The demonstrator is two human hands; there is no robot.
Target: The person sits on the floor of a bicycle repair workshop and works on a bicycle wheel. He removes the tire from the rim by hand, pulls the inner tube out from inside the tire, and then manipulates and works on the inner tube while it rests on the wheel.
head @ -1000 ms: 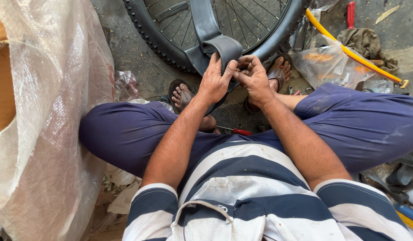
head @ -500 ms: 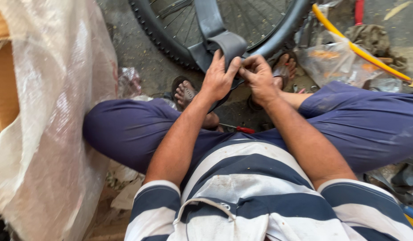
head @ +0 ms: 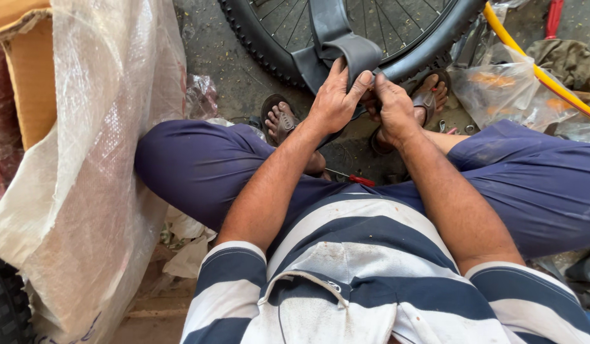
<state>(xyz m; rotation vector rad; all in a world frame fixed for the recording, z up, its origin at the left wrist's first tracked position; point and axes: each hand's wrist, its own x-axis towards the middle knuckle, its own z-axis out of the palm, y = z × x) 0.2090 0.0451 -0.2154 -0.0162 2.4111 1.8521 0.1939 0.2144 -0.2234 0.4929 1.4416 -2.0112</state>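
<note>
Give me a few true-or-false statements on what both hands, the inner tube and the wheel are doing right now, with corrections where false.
1. Both hands are on the folded black inner tube. True: the left hand and right hand grip it together.
2. The bicycle wheel lies across the person's lap. False: it is on the ground beyond the feet.
3. A yellow hose runs past on the person's right. True.
4. The left hand holds the red-handled tool. False: the tool lies on the ground between the legs, untouched.
5. The person is barefoot. False: sandals are on the feet.
</note>
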